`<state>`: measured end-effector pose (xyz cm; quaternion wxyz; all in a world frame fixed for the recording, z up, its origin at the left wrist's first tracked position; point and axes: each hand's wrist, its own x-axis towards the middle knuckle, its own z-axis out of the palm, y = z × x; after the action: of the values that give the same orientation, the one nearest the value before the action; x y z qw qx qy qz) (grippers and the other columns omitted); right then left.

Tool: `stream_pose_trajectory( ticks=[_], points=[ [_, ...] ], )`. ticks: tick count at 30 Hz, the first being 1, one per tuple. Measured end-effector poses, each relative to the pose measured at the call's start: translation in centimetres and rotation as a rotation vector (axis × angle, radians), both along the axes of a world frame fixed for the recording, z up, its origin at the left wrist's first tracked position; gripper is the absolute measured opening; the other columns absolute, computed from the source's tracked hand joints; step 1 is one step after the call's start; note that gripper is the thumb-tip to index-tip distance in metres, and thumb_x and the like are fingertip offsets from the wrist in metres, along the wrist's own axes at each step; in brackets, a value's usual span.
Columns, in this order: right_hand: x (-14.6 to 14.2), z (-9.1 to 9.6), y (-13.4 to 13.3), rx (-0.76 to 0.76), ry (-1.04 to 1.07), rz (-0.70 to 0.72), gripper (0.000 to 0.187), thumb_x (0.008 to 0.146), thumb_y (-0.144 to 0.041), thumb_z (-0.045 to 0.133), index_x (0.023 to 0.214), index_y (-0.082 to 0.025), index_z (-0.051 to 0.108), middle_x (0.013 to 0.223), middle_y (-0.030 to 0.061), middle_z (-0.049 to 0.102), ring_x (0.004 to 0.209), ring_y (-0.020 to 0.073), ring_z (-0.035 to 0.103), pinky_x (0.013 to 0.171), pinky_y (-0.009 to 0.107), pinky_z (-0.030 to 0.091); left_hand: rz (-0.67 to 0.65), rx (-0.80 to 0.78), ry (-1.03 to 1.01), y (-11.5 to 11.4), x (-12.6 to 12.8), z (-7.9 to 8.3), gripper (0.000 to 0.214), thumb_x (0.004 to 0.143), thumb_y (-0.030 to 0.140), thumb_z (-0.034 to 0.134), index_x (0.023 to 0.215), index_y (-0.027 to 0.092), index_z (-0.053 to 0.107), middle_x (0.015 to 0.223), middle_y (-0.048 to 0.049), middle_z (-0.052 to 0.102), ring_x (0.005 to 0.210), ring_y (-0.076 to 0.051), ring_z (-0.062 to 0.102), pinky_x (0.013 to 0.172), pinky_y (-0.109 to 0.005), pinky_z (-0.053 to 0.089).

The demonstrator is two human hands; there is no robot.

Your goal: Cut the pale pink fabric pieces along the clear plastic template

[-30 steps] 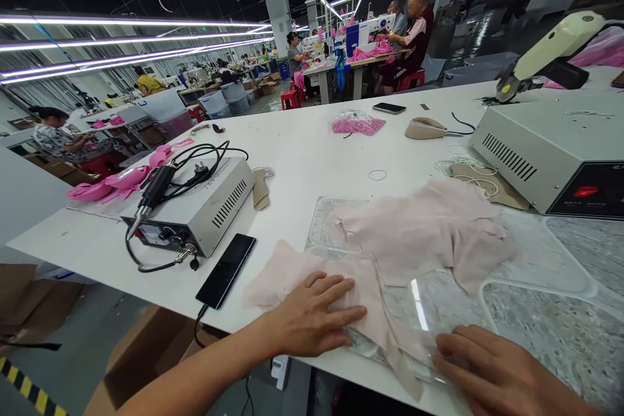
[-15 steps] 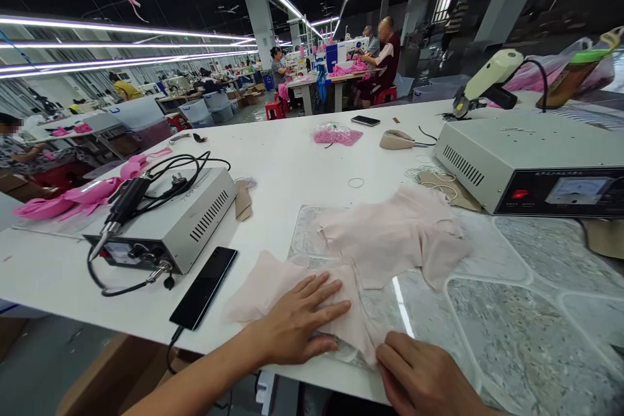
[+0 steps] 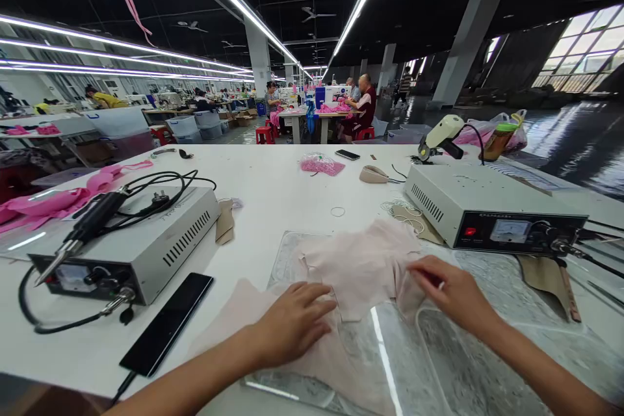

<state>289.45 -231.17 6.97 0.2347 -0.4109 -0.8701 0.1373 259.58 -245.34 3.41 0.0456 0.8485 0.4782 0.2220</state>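
Clear bag [image 3: 316, 158] holds pink bits [image 3: 330, 169] — left hand [image 3: 291, 322], fingers apart; right hand [image 3: 455, 289] pinching pale fabric [image 3: 361, 266].

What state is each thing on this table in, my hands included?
Left hand: palm down on the near pale pink fabric
Right hand: fingers at the far pale pink fabric's right edge, grip unclear
Near pale pink fabric: spread, partly covered
Far pale pink fabric: spread, wrinkled
Near phone: screen dark, cable connected
Red switch: lit
Black-handled tool: lying on the left box
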Motion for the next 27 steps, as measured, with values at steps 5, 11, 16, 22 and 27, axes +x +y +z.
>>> stream_pose_trajectory(
  ticks=[5, 11, 16, 22, 27],
  points=[
    [2.2, 0.5, 6.2, -0.132, -0.081, -0.203, 0.025, 0.068, -0.047, 0.057, 0.069, -0.023, 0.064, 0.068, 0.0033, 0.067, 0.063, 0.0229, 0.059, 0.056, 0.033, 0.041, 0.17, -0.085, -0.047, 8.0, 4.5, 1.2, 0.032, 0.087, 0.029, 0.057, 0.118, 0.02, 0.057, 0.123, -0.0098, 0.059, 0.112, -0.023, 0.056, 0.096, -0.038, 0.046],
    [4.7, -1.0, 4.4, -0.313, -0.02, -0.185, 0.029, 0.065, -0.049, 0.057, 0.06, -0.021, 0.057, 0.058, 0.0004, 0.06, 0.06, 0.0188, 0.051, 0.057, 0.031, 0.037, 0.252, -0.11, -0.022, 12.9, 6.5, 0.9, 0.013, 0.084, 0.024, 0.059, 0.093, 0.014, 0.062, 0.103, -0.012, 0.061, 0.101, -0.028, 0.055, 0.088, -0.046, 0.044],
    [5.7, 0.6, 2.7, -0.496, 0.208, -0.171, 0.039, 0.073, -0.058, 0.051, 0.067, -0.02, 0.053, 0.058, -0.0014, 0.053, 0.055, 0.014, 0.047, 0.051, 0.026, 0.035, 0.219, -0.121, -0.099, 13.2, 5.7, 1.6, 0.011, 0.086, 0.015, 0.051, 0.082, 0.017, 0.061, 0.095, -0.0066, 0.062, 0.094, -0.021, 0.055, 0.087, -0.039, 0.042],
    [7.9, 2.6, -1.2, -0.451, 0.392, -0.268, 0.043, 0.074, -0.062, 0.052, 0.077, -0.019, 0.056, 0.066, 0.0029, 0.06, 0.059, 0.0166, 0.057, 0.055, 0.028, 0.047, 0.049, -0.198, -0.183, 10.8, 5.7, 5.9, 0.017, 0.09, 0.023, 0.041, 0.084, 0.019, 0.057, 0.072, 0.0022, 0.061, 0.064, -0.012, 0.053, 0.059, -0.023, 0.043],
    [10.1, 1.6, -2.8, -0.303, 0.354, -0.392, 0.033, 0.075, -0.049, 0.054, 0.082, -0.019, 0.063, 0.071, 0.0046, 0.064, 0.063, 0.0185, 0.06, 0.058, 0.03, 0.05, -0.101, -0.431, -0.062, 9.4, 7.0, 6.8, 0.017, 0.087, 0.021, 0.044, 0.079, 0.02, 0.059, 0.068, 0.0027, 0.06, 0.059, -0.011, 0.051, 0.051, -0.02, 0.037]
  ],
)
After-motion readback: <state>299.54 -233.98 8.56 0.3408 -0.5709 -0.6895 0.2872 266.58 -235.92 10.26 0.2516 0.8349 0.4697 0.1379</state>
